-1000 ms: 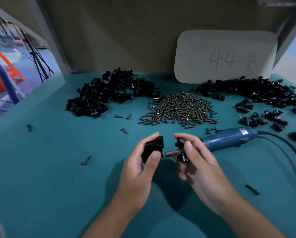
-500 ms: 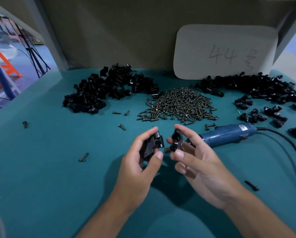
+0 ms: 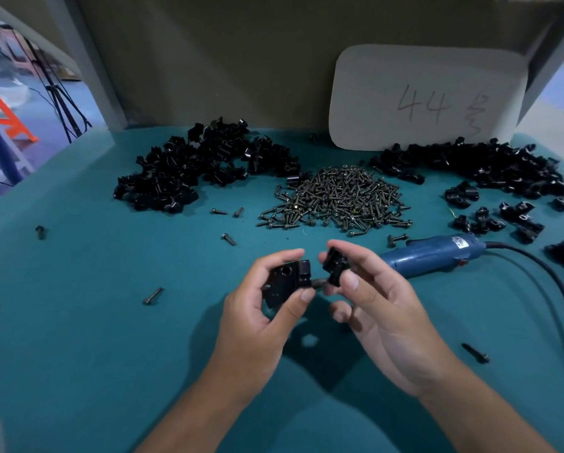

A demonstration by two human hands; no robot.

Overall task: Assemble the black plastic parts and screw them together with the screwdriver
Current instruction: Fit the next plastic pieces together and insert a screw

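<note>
Holding a black plastic part w/ a round hole facing up, the left hand pinches it btwn thumb and curled fingers, above the teal tabletop. Right hand grips a second black part, thumb on its near edge, index finger over the top. Both parts sit just beside each other at the fingertips, a narrow gap btwn them; not joined.

Blue electric screwdriver lies on the tabletop just behind the right hand, tip end hidden by the fingers, black cord curving off to the right edge. Screw pile sits centre, well beyond both hands. Pile of black parts to the back left, another pile back right w/ a few loose pieces nearer the screwdriver.

Stray screws lie around: one left of the left hand, one right of the right forearm, several btwn the left pile and the screw pile. White card marked "44" leans on the back wall.
</note>
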